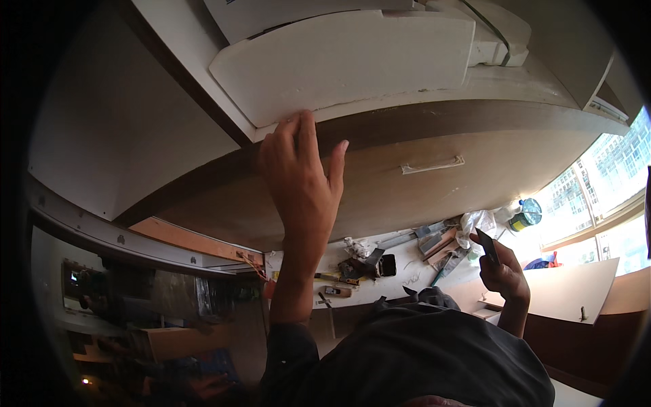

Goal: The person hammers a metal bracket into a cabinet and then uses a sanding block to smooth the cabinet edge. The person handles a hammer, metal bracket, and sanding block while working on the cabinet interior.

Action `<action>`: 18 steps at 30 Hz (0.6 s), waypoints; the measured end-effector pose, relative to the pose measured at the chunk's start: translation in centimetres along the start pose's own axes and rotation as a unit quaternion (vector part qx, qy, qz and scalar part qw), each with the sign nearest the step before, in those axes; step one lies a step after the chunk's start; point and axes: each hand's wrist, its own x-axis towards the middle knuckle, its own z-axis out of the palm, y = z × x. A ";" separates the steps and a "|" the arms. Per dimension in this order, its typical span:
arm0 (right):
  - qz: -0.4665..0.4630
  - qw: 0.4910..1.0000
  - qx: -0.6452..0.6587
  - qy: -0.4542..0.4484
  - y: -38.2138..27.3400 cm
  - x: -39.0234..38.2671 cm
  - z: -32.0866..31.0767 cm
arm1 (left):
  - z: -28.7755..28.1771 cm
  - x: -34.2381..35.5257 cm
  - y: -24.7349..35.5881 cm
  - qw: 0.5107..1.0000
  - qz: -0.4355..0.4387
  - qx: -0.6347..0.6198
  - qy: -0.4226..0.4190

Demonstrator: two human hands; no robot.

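Note:
My left hand (pixel 302 169) reaches up to the brown front edge (pixel 420 122) of a cabinet shelf. Its fingers are stretched out and the thumb stands apart; the fingertips meet the lower edge of a white board (pixel 346 64) lying on the shelf. Lower down at the right, my right hand (pixel 503 278) is closed round a dark flat rectangular piece (pixel 487 245), held upright. Its exact kind is unclear, and part of it is hidden by the fingers.
A wooden panel with a pale handle (pixel 432 165) runs under the shelf. On the white worktop (pixel 359 293) lie a small wood plane (pixel 338 292), a black open box (pixel 386 265), wood offcuts and loose tools. A large water bottle (pixel 526 216) stands by the window; a white panel (pixel 573 288) leans at right.

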 end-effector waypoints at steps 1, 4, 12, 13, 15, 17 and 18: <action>0.007 1.000 0.005 0.005 0.5 -0.7 -0.2 | 0.5 0.2 0.9 1.000 0.010 -0.011 -0.001; -0.002 0.999 -0.005 0.053 0.6 -2.3 -0.8 | 2.1 0.8 4.0 0.998 0.034 -0.044 -0.006; -0.032 0.995 0.035 0.089 0.4 -3.2 -2.3 | 4.0 2.1 11.8 0.922 0.212 -0.321 -0.040; -0.040 0.995 0.037 0.085 0.4 -3.5 -3.0 | 3.4 1.9 10.1 0.945 0.189 -0.266 -0.011; -0.056 0.993 0.056 0.093 0.4 -4.4 -4.6 | 1.5 1.3 5.3 0.983 0.101 -0.153 0.023; -0.073 0.991 0.068 0.095 0.3 -5.5 -6.3 | 0.1 1.2 1.0 0.996 0.025 -0.069 0.049; -0.066 0.989 0.076 0.112 0.3 -5.8 -7.1 | -0.5 1.0 -0.2 0.999 -0.013 -0.040 0.021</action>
